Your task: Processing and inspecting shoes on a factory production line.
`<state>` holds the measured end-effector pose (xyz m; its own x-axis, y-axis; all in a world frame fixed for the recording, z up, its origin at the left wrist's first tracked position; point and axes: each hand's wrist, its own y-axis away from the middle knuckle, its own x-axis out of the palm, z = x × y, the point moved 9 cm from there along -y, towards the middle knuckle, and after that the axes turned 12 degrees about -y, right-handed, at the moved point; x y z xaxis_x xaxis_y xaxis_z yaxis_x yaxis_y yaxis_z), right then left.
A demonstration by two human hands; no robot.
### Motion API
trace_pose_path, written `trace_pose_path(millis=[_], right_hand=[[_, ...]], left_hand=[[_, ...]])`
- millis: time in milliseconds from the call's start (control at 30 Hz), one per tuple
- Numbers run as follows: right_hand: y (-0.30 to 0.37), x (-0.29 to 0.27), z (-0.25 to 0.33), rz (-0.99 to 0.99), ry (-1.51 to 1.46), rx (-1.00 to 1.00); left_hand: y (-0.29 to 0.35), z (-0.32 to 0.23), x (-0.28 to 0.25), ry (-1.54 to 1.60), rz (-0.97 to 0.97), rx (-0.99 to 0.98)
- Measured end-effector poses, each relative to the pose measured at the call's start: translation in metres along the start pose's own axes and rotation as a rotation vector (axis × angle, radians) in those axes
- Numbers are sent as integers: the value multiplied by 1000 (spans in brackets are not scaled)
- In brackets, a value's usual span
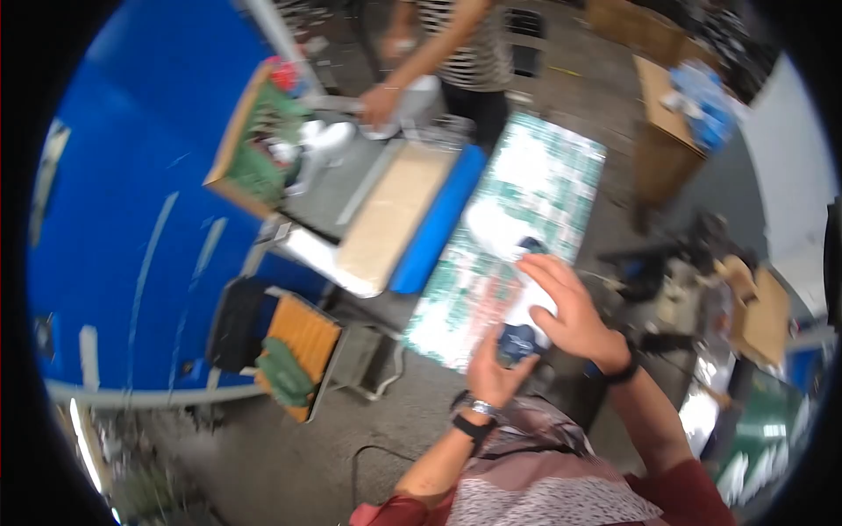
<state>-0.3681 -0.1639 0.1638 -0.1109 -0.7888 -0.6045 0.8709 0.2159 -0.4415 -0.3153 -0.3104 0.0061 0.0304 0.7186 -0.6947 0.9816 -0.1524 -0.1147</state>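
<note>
A white piece with dark navy ends, sock-like in shape, lies at the near right part of a table with a green and white patterned top. My left hand grips its near navy end between thumb and fingers. Over its right side, my right hand rests with fingers stretched out and the thumb apart. Just beyond my hands, a white bundle sits on the same tabletop. Motion blur hides the finer detail of the piece.
Left of the table stand a blue roll or bar, a beige board and an open carton with green lining. Across, a person in a striped top handles white items. An orange slatted stool and cartons stand around.
</note>
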Motion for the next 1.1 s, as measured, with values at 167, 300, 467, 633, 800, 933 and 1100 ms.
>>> trace_pose_path(millis=[167, 300, 467, 633, 800, 933, 1100], right_hand=[[-75, 66, 94, 321, -254, 5], [-109, 76, 127, 236, -261, -92], [-89, 82, 98, 204, -268, -87], [-26, 71, 59, 227, -5, -257], [13, 52, 34, 161, 104, -210], [18, 47, 22, 225, 178, -66], [24, 13, 23, -18, 88, -85]], left_hand=[[3, 7, -6, -31, -45, 22], [7, 19, 1, 4, 24, -18], [11, 40, 4, 141, 31, -223], [5, 30, -18, 173, -131, -149], [-2, 8, -14, 138, 1, -111], [-6, 2, -15, 72, -29, -112], [-7, 0, -14, 76, -76, -53]])
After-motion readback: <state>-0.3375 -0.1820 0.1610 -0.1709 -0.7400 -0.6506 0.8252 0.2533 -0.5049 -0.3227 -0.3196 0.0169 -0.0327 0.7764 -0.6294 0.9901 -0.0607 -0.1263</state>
